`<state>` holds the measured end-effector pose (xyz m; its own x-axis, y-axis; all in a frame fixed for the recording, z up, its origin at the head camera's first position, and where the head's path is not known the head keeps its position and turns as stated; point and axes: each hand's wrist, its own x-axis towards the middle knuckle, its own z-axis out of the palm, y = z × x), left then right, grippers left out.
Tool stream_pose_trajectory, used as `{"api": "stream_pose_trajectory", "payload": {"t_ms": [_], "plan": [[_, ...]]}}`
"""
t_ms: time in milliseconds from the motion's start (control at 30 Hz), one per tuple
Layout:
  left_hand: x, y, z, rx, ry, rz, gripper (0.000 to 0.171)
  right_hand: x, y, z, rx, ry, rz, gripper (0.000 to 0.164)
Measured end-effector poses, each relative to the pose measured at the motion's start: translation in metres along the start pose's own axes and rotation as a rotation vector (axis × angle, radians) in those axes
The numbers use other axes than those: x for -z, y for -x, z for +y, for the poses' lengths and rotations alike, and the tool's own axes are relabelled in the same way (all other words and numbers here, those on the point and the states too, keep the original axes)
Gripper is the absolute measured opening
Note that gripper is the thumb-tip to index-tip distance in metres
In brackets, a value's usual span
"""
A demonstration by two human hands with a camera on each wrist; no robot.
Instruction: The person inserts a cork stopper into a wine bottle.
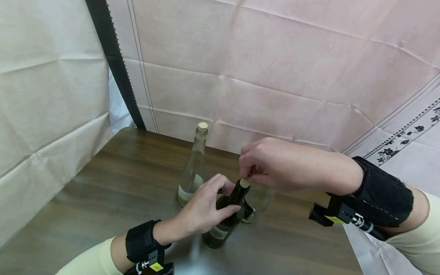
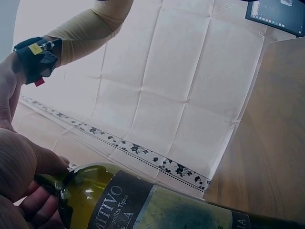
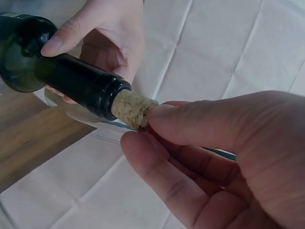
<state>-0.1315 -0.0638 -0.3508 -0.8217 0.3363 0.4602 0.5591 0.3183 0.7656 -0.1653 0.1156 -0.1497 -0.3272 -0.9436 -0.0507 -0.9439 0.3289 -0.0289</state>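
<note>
A dark green wine bottle (image 1: 219, 233) stands slightly tilted on the wooden table, its printed label (image 2: 119, 205) showing in the left wrist view. My left hand (image 1: 206, 208) grips it around the shoulder and lower neck, thumb on the near side. At the bottle's mouth, my right hand (image 1: 266, 162) pinches a cork (image 3: 131, 109) between thumb and index finger. Part of that cork sticks out of the neck; its lower end is hidden inside. Close behind on the left is a clear glass bottle (image 1: 192, 172) with a cork stopper (image 1: 203, 126) in its top.
Another clear glass vessel (image 1: 264, 198) stands behind the wine bottle, partly covered by my right hand. Pale cloth (image 1: 275, 76) hangs along the back edge of the brown table (image 1: 120, 191) and at its left. A screen (image 2: 276, 16) shows in the left wrist view's corner.
</note>
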Motion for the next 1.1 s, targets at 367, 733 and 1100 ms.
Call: {"api": "stream_pose_trajectory", "payload": {"t_ms": [367, 733, 1100], "plan": [[0.006, 0.006, 0.003, -0.033, -0.011, 0.036, 0.033, -0.005, -0.001, -0.012, -0.008, -0.012, 0.053, 0.024], [0.018, 0.012, 0.010, -0.049, -0.025, 0.044, 0.033, -0.003, -0.004, -0.022, -0.010, -0.037, 0.085, 0.027], [0.024, 0.018, 0.005, -0.019, -0.052, 0.043, 0.033, -0.008, -0.014, -0.027, -0.046, -0.039, 0.060, 0.034]]}}
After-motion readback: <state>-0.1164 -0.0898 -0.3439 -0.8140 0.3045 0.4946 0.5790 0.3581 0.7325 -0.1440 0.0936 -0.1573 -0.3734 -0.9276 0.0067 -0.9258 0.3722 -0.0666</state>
